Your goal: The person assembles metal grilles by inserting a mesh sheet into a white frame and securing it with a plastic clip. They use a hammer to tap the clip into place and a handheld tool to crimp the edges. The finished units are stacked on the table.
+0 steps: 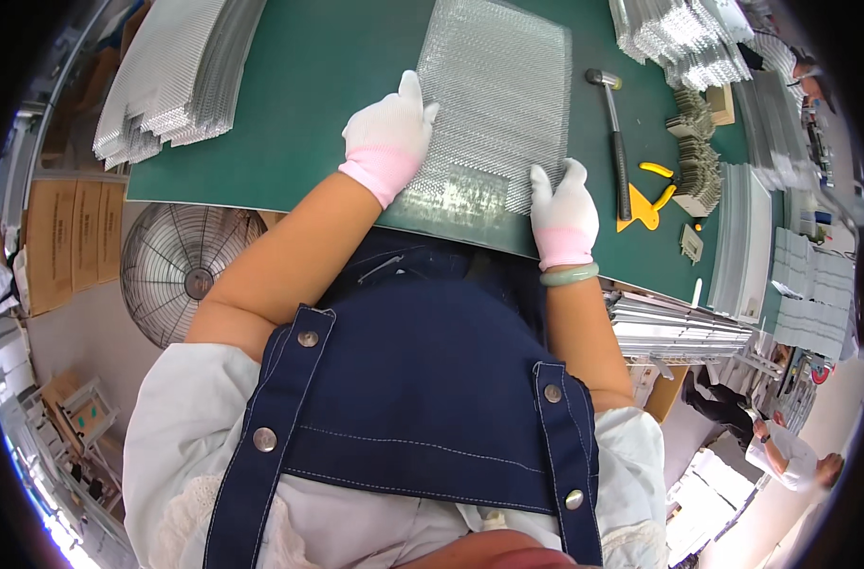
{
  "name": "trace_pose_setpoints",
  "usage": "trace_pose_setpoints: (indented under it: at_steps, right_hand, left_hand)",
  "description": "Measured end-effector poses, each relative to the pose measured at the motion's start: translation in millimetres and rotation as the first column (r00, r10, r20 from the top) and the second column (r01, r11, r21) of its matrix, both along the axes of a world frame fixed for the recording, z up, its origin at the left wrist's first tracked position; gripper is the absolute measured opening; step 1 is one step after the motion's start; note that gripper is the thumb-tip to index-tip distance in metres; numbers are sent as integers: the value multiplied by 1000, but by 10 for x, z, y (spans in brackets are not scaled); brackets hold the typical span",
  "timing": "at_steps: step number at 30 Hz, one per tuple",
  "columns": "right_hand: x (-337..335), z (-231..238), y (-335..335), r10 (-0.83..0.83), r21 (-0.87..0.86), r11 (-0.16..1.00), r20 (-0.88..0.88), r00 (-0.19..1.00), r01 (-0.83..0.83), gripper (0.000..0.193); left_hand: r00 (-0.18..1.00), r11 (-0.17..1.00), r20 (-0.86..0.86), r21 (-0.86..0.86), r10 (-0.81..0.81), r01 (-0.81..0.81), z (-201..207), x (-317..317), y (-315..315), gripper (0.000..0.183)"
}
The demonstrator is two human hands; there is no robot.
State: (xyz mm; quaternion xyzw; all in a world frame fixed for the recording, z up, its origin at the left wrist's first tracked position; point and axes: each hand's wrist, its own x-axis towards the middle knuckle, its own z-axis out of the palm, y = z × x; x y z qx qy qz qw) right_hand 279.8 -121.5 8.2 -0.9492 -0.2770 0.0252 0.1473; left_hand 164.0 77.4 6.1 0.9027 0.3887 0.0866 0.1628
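A silver metal mesh sheet [494, 90] lies on the green worktable, its near end over a smoother, shiny strip [460, 204] at the table's front edge. My left hand [391, 133], in a white glove with a pink cuff, grips the sheet's left edge; the thumb rests at the rim and the index finger points away from me. At the near right corner my right hand [563, 213], gloved alike, holds the sheet's right edge between thumb and fingers. The fingers under the sheet are hidden.
A hammer [618, 142] lies right of the sheet, beside an orange-yellow tool [645, 207] and stacked small metal pieces [698, 171]. Mesh stacks stand at far left [181, 76] and far right [679, 38]. A floor fan [195, 275] stands left. Another person [783, 450] is at right.
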Motion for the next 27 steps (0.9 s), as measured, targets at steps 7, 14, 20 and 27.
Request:
trace_pose_setpoints:
  at_steps: [7,14,20,27]
  right_hand:
    - [58,20,16,9,-22,1000,-25,1000,-10,56]
    - [9,102,70,-43,-128,991,20,999,46,52]
    - [144,-73,20,376,-183,926,495,784,-329,62]
    - [205,43,76,466,-367,844,140,874,-392,93]
  left_hand:
    - [999,1000,-45,-12,-5,4,5,31,13,39]
    - [996,996,-67,73,58,-53,42,24,-65,43]
    - [930,835,57,463,-362,296,-203,0,177,41]
    - [830,811,-142,176,-539,557,0,-175,338,103]
